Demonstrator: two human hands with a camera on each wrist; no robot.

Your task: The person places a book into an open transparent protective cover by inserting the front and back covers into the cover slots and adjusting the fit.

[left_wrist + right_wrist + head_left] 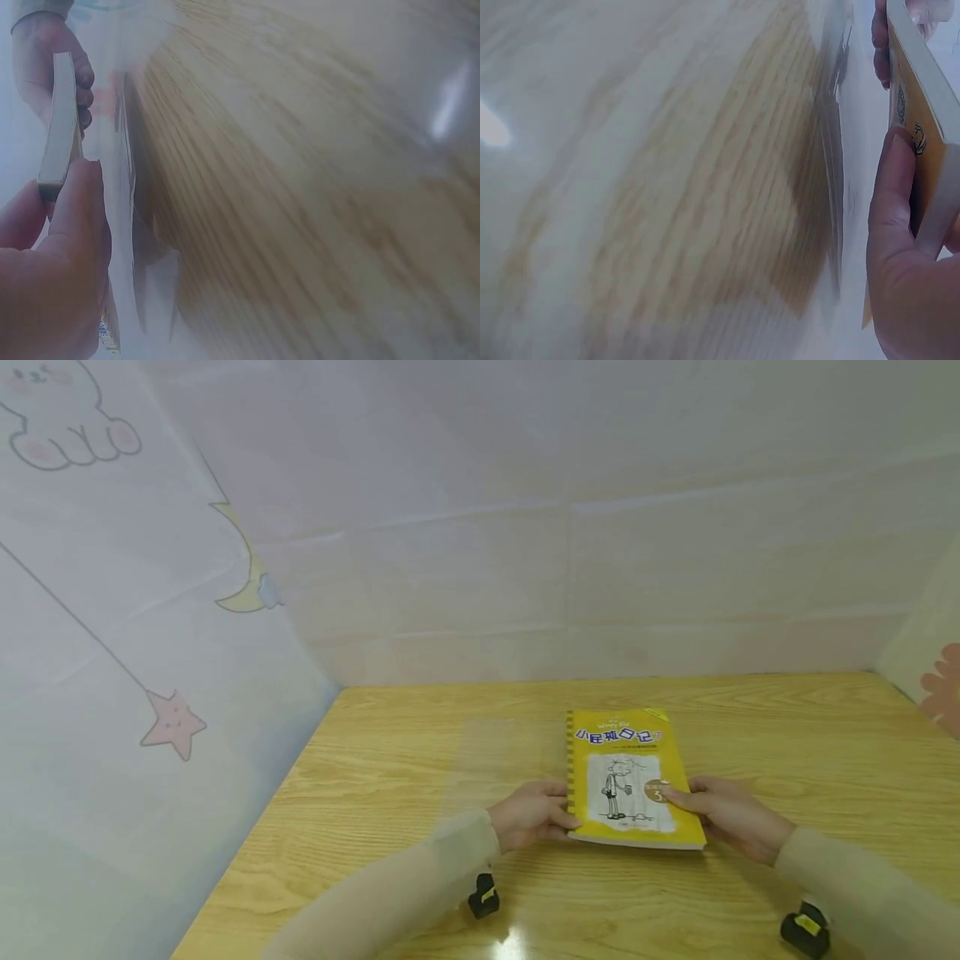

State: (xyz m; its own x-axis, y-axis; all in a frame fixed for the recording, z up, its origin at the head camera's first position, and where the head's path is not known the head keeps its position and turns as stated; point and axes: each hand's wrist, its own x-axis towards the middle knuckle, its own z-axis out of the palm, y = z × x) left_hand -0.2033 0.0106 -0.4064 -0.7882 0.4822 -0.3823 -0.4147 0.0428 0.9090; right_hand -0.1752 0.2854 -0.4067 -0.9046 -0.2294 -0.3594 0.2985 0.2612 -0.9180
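A yellow paperback (630,781), rectangular with a smooth cover, is right of centre in the lower half of the frame. Its cover has a striped left edge and a white panel with a black line drawing; its pale page block shows along the bottom. The left hand (531,817) grips its lower-left side and the right hand (738,818) its lower-right side, both thumbs on the cover. Cream sleeves (405,885) enter from below, a small black device (484,897) at each wrist. Behind the glossy, wood-grained table (360,793) hangs creased pale sheeting (465,543), with a pink star (174,724) printed at left.
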